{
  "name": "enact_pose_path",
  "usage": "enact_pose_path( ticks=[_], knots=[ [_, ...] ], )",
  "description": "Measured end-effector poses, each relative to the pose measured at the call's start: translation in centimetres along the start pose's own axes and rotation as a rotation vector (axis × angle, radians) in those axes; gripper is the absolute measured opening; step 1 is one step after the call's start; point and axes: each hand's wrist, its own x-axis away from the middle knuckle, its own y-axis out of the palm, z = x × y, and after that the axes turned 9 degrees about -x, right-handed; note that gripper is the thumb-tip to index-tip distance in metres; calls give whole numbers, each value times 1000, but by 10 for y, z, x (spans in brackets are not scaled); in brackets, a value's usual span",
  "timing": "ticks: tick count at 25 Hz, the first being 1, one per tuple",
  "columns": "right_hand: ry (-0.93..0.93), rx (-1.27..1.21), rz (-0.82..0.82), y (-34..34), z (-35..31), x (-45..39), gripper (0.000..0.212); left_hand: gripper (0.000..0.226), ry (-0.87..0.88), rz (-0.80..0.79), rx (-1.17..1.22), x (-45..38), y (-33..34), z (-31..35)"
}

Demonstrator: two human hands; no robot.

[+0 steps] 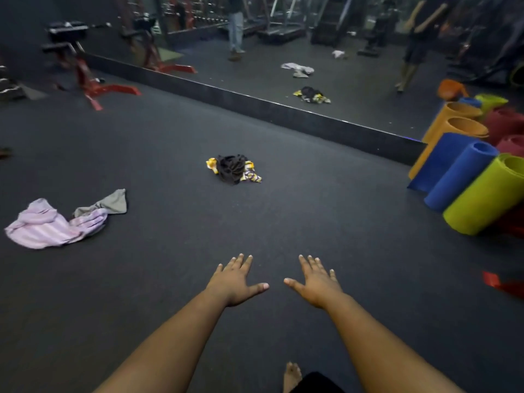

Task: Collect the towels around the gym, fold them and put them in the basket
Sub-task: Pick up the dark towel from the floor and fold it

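Towels: black-and-yellow bundle centre floor, far of both hands; pink striped towel with a grey cloth lies left. Left hand and right hand outstretched, fingers spread flat, holding nothing. Risk, judged: bundle is two cloths tangled, so one grab may drop a piece. No basket in view; contents cannot be told. Rolled mats stacked right
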Motion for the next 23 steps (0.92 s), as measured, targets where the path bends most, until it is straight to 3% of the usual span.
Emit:
enact_pose_path(
  ticks=[8,13,15,18,23],
  knots=[
    [-143,67,-79,-62,-62,-179,99,109,-153,14,59,-125,-79,-60],
    [-192,110,-122,-103,-95,-273,98,122,-217,6,94,-198,-118,-95],
    [-201,123,-136,-114,-108,-312,98,119,-233,-10,94,-231,-128,-113],
    [-187,142,-158,-126,-131,-379,99,131,-234,-39,92,-288,-147,-149],
    [-151,137,-174,-142,-189,-494,98,123,-235,-56,149,-388,-187,-225]
  ],
)
